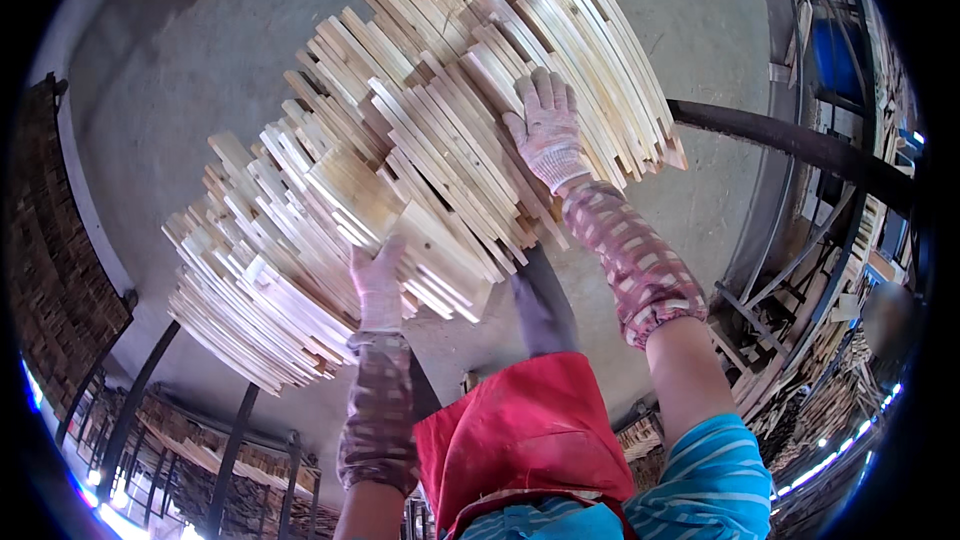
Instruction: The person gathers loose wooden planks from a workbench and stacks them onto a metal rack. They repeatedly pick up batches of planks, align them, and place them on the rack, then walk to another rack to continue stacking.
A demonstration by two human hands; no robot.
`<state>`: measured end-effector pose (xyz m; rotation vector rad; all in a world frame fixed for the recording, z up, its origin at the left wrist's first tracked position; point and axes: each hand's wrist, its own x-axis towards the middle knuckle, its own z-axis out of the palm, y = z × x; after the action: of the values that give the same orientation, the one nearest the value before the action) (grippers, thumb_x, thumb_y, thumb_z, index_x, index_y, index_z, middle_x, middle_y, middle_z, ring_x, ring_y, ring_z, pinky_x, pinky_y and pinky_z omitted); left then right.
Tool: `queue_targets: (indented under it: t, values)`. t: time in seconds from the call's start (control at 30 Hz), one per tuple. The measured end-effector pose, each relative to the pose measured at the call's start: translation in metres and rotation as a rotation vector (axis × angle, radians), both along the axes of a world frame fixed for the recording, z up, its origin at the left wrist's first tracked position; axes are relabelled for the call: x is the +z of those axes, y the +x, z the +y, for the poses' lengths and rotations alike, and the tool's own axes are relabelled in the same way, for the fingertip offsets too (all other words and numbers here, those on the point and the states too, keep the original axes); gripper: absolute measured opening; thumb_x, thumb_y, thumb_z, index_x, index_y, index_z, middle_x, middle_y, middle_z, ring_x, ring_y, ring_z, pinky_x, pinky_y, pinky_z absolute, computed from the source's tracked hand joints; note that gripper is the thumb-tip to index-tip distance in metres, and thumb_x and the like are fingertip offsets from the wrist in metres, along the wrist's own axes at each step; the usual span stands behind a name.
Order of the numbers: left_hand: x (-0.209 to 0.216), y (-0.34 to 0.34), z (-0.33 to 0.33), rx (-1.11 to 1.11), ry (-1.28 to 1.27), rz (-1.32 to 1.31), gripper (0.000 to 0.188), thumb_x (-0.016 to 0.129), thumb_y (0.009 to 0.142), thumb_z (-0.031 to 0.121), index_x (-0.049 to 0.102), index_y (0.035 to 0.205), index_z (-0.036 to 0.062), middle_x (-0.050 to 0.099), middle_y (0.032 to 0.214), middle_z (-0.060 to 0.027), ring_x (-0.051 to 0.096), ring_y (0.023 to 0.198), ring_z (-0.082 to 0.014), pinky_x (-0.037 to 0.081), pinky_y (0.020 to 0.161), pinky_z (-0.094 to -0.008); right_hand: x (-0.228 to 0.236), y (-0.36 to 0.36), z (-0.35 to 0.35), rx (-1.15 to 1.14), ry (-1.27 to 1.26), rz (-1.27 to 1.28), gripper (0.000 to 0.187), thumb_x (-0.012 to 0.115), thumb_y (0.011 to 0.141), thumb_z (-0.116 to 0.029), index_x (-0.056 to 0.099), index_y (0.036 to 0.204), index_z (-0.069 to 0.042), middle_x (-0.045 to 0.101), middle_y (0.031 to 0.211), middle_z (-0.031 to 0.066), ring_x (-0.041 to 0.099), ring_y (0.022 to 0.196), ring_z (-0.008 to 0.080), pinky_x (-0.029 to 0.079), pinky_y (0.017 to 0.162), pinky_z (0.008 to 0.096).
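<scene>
A broad pile of pale wooden slats [330, 70] lies in front of me, its pieces roughly side by side with uneven ends. My right hand [548, 130], in a light knitted glove, rests on top of the slats with fingers stretched out and spread. Lower and to the left, my gloved left hand [378, 280] is closed at the edge of a wider wooden board [432, 245] on the near side of the pile. Its fingertips are partly hidden there. Another wide piece of wood [350, 185] lies just beyond that hand.
Grey concrete floor [240, 30] surrounds the pile. A dark metal bar [790, 140] runs off to the right, near racks of stacked wood [830, 340] and a blue container [838, 58]. Stacked wood [60, 260] stands at the left, with dark posts [232, 450] below it.
</scene>
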<state>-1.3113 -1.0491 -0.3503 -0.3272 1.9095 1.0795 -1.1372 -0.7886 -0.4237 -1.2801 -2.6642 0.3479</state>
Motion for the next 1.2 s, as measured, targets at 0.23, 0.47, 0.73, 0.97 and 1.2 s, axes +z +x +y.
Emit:
queue_targets:
  t: [0.23,0.47,0.73,0.97,1.2]
  values:
    - [-0.031,0.004,-0.023,0.150,0.330,0.071,0.062,0.081,0.078,0.009,0.052,0.132,0.0012,0.066,0.116,-0.0107,0.065,0.100,-0.0241,0.054,0.088,-0.0367,-0.008,-0.012,-0.032,0.110,0.029,-0.006,0.066,0.065,0.089,-0.037,0.043,0.142,-0.004,0.043,0.144,0.0245,0.038,0.135,0.0442,0.029,0.115,0.0544]
    - [-0.018,-0.055,-0.064,0.087,0.256,0.109,0.073,0.073,0.079,-0.002,0.043,0.145,0.0023,0.061,0.130,-0.0132,0.061,0.114,-0.0268,0.046,0.105,-0.0383,-0.013,0.018,0.000,0.105,0.048,-0.090,0.070,0.065,0.089,-0.035,0.037,0.146,-0.007,0.042,0.146,0.0193,0.038,0.136,0.0442,0.030,0.114,0.0557]
    - [-0.001,-0.017,-0.005,-0.087,0.044,0.823,0.090,0.073,0.083,0.004,0.023,0.158,0.0038,0.026,0.161,-0.0205,0.029,0.149,-0.0341,0.025,0.124,-0.0439,-0.018,0.011,-0.006,0.056,0.097,-0.124,0.068,0.062,0.090,-0.045,0.040,0.142,-0.007,0.041,0.144,0.0196,0.037,0.135,0.0435,0.027,0.114,0.0574]
    - [-0.003,-0.038,0.175,-0.611,-0.381,0.355,0.073,0.071,0.090,0.028,0.035,0.149,0.0068,0.053,0.141,-0.0216,0.052,0.129,-0.0319,0.043,0.106,-0.0436,-0.018,-0.027,0.004,0.014,0.097,0.027,0.070,0.051,0.092,-0.059,0.043,0.138,-0.006,0.044,0.140,0.0211,0.041,0.130,0.0441,0.030,0.111,0.0589]
    - [-0.053,-0.050,0.163,-0.469,0.307,0.159,0.066,0.064,0.091,0.003,0.035,0.150,0.0040,0.058,0.135,-0.0142,0.054,0.125,-0.0207,0.046,0.102,-0.0284,-0.017,-0.018,0.006,-0.021,-0.001,-0.074,0.071,0.045,0.094,-0.059,0.041,0.140,-0.006,0.042,0.144,0.0210,0.039,0.132,0.0433,0.029,0.111,0.0584]
